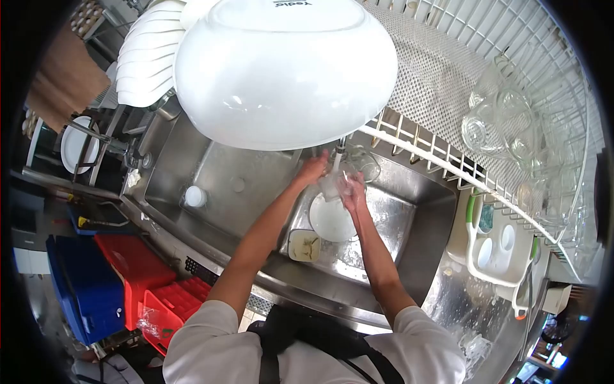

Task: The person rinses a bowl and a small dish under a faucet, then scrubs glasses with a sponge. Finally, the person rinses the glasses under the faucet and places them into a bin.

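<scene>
Below the tap [340, 148], a stream of water runs over a clear glass [330, 187] in the right-hand basin. My right hand [352, 192] is closed around the glass. My left hand [313, 169] is on the other side of the stream, close to the glass; its fingers are blurred and partly hidden. Another clear glass vessel [367, 165] stands behind my right hand. Beneath my hands lies a white round plate [329, 221], and a small squarish white dish [304, 246] with food scraps sits nearer me.
A large white bowl [284, 77] hangs over the sink at head height. Glasses [505, 125] fill the wire rack [441, 157] on the right. A white cup [195, 196] sits in the left basin [224, 221]. A white caddy [502, 249] stands right; red crates [169, 307] lie lower left.
</scene>
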`<action>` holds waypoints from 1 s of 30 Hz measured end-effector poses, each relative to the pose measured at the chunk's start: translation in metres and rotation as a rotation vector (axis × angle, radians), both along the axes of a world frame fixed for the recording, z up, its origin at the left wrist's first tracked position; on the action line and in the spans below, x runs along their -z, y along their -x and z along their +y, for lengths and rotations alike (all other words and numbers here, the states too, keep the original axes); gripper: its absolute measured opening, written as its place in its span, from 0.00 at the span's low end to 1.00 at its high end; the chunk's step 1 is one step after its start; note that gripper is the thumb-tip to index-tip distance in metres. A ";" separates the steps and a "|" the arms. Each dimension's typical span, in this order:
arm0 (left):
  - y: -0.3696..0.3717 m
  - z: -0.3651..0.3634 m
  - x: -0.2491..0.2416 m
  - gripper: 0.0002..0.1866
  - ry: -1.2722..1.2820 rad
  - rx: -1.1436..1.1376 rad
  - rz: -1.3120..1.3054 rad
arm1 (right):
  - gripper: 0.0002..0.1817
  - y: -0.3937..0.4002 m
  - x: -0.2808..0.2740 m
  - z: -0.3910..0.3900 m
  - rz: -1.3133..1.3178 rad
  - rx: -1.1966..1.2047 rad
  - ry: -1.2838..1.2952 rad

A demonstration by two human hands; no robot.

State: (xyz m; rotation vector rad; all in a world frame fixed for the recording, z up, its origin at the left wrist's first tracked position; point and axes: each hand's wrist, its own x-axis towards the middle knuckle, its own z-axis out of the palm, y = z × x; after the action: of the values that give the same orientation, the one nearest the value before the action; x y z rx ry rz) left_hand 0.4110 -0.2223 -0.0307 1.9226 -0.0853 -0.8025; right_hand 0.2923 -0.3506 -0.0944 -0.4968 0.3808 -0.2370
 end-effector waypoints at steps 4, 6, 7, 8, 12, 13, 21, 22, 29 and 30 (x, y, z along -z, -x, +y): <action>-0.020 0.014 0.090 0.47 0.398 -0.094 0.800 | 0.16 -0.014 -0.022 -0.014 0.091 -0.116 0.433; 0.011 0.020 0.096 0.45 0.485 -0.163 0.859 | 0.11 -0.017 -0.040 -0.014 0.115 -0.269 0.699; 0.017 0.021 0.088 0.44 0.575 -0.227 0.902 | 0.11 -0.031 -0.028 -0.023 0.100 -0.267 0.707; 0.024 0.022 0.081 0.44 0.577 -0.228 0.898 | 0.10 -0.041 -0.015 -0.030 0.079 -0.358 0.933; 0.058 0.024 0.044 0.40 0.758 -0.455 0.890 | 0.10 -0.063 -0.044 -0.032 0.158 -0.680 0.971; 0.056 0.022 0.049 0.39 0.839 -0.525 0.858 | 0.10 -0.074 -0.042 -0.033 0.163 -0.690 0.972; 0.006 0.026 0.050 0.40 1.093 -0.454 0.912 | 0.07 -0.119 -0.069 -0.029 -0.344 -0.749 1.283; 0.007 0.025 0.043 0.40 1.131 -0.430 0.895 | 0.07 -0.116 -0.082 -0.026 -0.337 -0.779 1.279; 0.030 0.031 0.021 0.31 1.334 -0.569 0.574 | 0.07 -0.074 -0.116 0.007 -0.369 -0.537 1.684; 0.037 0.031 0.009 0.30 1.378 -0.554 0.625 | 0.08 -0.069 -0.120 0.011 -0.365 -0.578 1.699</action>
State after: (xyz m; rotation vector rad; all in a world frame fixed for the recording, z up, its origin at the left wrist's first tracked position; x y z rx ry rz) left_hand 0.3741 -0.1918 -0.0394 0.3199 0.2229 -0.6263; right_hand 0.3609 -0.3400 0.0253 -2.1510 -0.4484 -0.0260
